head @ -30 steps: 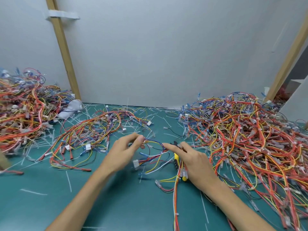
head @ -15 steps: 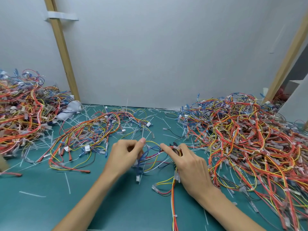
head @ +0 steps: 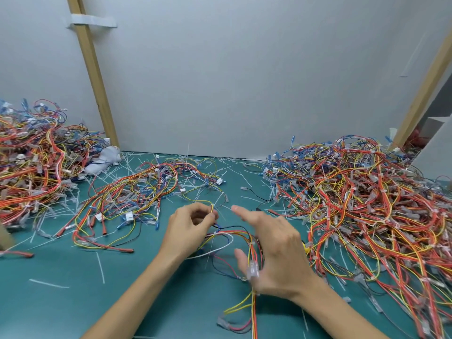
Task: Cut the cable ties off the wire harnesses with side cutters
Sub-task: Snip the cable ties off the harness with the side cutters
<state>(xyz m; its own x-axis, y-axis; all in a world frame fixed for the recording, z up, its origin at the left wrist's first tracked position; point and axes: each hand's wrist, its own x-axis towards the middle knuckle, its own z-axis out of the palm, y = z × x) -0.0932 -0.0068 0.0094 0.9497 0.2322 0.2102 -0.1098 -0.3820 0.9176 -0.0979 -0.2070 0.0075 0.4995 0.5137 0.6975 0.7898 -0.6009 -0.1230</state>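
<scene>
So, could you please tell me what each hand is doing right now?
Left hand: pinching the harness wires.
Right hand: index straight; grip cannot be told.

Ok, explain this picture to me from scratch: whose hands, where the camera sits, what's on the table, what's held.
No machine here: a person works bare-handed. The single camera sits on their head, looking down over both arms. The green table carries heaps of coloured wire harnesses: a pile on the left, a bigger pile on the right, and a looser bundle between them. The white strips strewn about look like cut cable ties. The left hand pinches thin wires of one small harness in its grip. The right hand hovers over that harness, index finger stretched out; whether it holds the side cutters cannot be told.
</scene>
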